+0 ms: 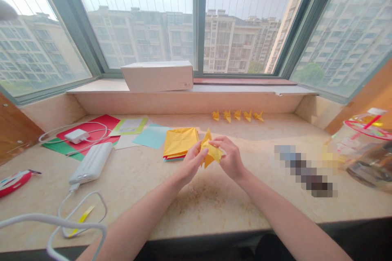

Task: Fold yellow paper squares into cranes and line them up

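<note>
Centre of frame: both hands work one yellow paper piece (210, 151), held just above the counter (214, 200). Left hand (191, 163) has fingers curled round the piece's left edge, thumb on top, closed on it. Right hand (231, 157) pinches the right side between thumb and fingertips, also closed on it. The piece is partly folded: one pointed tip sticks up, the body is still bulky, no spread wings visible. Judged as mid-fold, not finished.

Done so far, judging by the layout: five small yellow folded cranes (237, 115) stand in a row at upper centre, near the back ledge, well apart from the hands. Count: five finished, one in hand.

Left to do: a stack of yellow sheets (179, 142) lies just left of the hands, unfolded, with other colours showing at its bottom edge. Sheet count cannot be told.

Other paper at centre left: one light blue sheet (151, 136), one green-edged sheet (128, 126), one red sheet (101, 124) over a dark green one.

Other things: one white box (157, 75) on the sill, upper centre; one white charger (76, 135) on the red sheet; one white power bank (92, 163) at left with white cable (70, 216) running to lower left; one plastic jar (363, 147) at right edge; one red-and-white object (14, 181) at far left, unclear what.
</note>
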Action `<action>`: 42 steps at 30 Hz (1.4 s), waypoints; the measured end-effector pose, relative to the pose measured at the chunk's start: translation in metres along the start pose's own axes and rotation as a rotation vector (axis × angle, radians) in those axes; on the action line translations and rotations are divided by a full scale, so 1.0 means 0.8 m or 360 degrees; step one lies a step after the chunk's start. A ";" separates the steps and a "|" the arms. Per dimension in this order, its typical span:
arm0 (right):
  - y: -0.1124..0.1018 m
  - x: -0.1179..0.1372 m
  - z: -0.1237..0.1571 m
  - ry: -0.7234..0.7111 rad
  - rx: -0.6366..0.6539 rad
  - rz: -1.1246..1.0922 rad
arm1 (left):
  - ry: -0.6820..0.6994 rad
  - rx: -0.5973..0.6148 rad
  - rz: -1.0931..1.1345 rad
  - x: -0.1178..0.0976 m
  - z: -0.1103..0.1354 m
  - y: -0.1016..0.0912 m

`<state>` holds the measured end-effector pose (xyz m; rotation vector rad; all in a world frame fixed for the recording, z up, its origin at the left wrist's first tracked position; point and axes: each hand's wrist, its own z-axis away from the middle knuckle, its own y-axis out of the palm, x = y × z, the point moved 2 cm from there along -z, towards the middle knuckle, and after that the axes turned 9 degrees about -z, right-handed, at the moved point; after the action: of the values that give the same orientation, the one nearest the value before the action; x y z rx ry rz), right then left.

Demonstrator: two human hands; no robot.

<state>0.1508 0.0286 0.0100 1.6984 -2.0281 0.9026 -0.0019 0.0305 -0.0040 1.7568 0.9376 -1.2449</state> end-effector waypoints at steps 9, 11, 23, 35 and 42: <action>0.000 -0.002 0.001 -0.0002 -0.0047 0.0047 | -0.0058 -0.0167 0.0216 0.000 -0.002 0.000; -0.001 -0.003 0.001 0.0001 -0.0070 0.0036 | -0.0070 -0.0135 0.0195 -0.001 -0.002 -0.001; 0.000 -0.002 0.001 -0.0075 0.0012 -0.0006 | -0.0036 -0.0274 0.0092 -0.005 -0.001 -0.003; -0.005 -0.003 -0.003 -0.0002 -0.0039 0.0085 | 0.0146 0.0023 -0.0350 -0.014 0.005 0.006; -0.004 -0.009 -0.004 -0.0040 0.0070 0.0154 | 0.0092 -0.0233 -0.0578 -0.015 0.002 0.001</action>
<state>0.1550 0.0360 0.0087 1.6544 -2.1378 0.9685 -0.0051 0.0269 0.0073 1.5590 1.3918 -1.3137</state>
